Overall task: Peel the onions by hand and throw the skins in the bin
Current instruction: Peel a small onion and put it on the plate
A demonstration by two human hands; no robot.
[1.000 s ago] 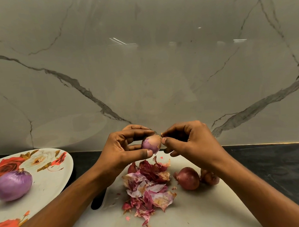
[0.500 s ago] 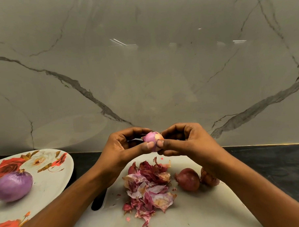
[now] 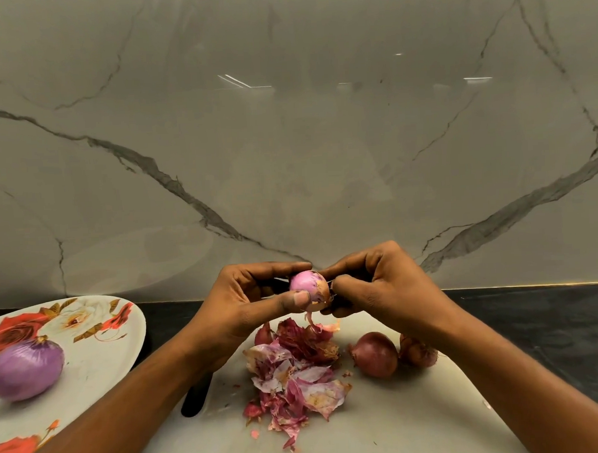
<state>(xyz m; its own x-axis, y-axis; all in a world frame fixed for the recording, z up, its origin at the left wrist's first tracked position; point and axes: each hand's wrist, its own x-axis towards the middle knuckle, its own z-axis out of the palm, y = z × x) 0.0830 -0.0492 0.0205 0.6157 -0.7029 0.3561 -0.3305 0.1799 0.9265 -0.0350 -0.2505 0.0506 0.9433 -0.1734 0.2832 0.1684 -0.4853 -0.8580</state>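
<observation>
Dangling now beneath the onion (image 3: 309,289) is a newly loosened skin strip (image 3: 309,319)

Onions mid-peel
A partly peeled pink onion (image 3: 309,290) raised at centre; skin heap (image 3: 294,375) below it; two unpeeled onions (image 3: 375,355) right; peeled purple onion (image 3: 24,370) far left.

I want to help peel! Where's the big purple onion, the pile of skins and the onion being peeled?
big purple onion (image 3: 24,370), head view, middle of its side
pile of skins (image 3: 293,373), head view, middle of the heap
onion being peeled (image 3: 306,283), head view, its bare pink top
</observation>
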